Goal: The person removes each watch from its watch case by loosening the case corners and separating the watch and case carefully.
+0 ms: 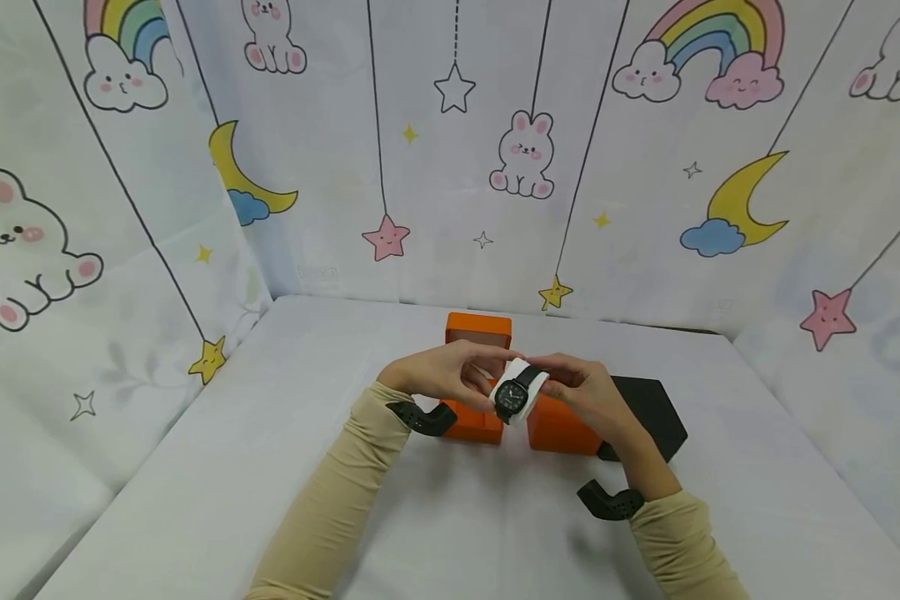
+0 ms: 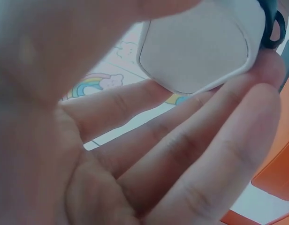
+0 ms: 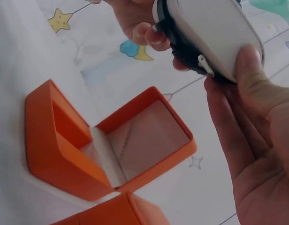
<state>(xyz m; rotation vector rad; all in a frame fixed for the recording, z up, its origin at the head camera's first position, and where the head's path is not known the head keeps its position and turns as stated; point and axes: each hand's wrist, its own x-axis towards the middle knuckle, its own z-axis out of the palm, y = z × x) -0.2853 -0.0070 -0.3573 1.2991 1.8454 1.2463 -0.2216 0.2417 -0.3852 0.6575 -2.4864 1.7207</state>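
A black wristwatch point(image 1: 512, 398) with a dark square-shaped face is strapped round a white watch cushion point(image 1: 542, 382). Both hands hold it up above the table, tilted, with the dial turned toward the head camera. My left hand point(image 1: 450, 371) grips one end of the cushion between thumb and fingers; its flat end point(image 2: 196, 47) fills the top of the left wrist view. At the other end my right hand point(image 3: 262, 122) pinches it, thumb on the white side and fingertips by the strap buckle point(image 3: 204, 64). Behind and below the hands stands an orange watch box point(image 3: 69, 154), its lid raised.
Right of the raised-lid box is a second orange box point(image 1: 562, 427), partly behind my right hand. A flat black piece point(image 1: 652, 408) lies beyond my right wrist. The white table point(image 1: 217, 467) meets a printed cloth backdrop point(image 1: 450, 183) at the back and sides.
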